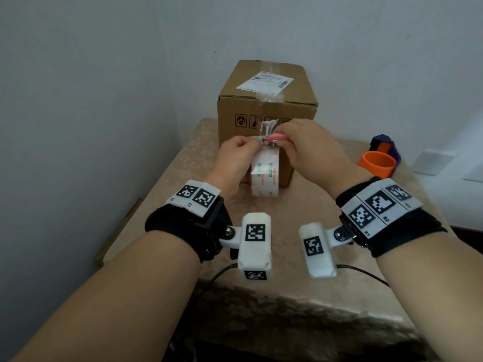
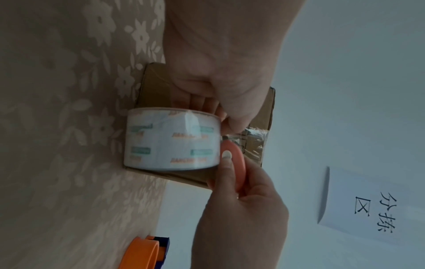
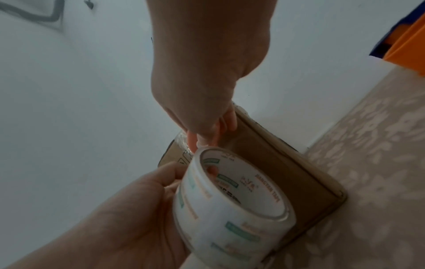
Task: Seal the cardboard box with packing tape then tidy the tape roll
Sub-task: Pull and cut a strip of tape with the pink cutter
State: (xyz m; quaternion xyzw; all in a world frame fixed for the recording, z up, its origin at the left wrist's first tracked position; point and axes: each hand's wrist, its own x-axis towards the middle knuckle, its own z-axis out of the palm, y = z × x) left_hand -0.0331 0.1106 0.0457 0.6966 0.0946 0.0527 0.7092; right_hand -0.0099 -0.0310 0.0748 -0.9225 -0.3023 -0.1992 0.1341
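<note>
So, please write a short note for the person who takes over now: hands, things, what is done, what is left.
Left hand holds the tape roll up in front of the box.
Right hand grips a pink cutter at the strip between roll and box.
Box stands on the table; tape already runs over its top and down the front.
Left: cut the strip, press the end down, put the roll away, maybe by the orange holder.

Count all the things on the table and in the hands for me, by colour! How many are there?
Brown: 1, the cardboard box.
White: 1, the tape roll, held by the left hand.
Pink: 1, the small cutter, held by the right hand.
Orange: 1, the ring.
Purple and orange: 1, the block behind the ring.
Total: 5.
</note>
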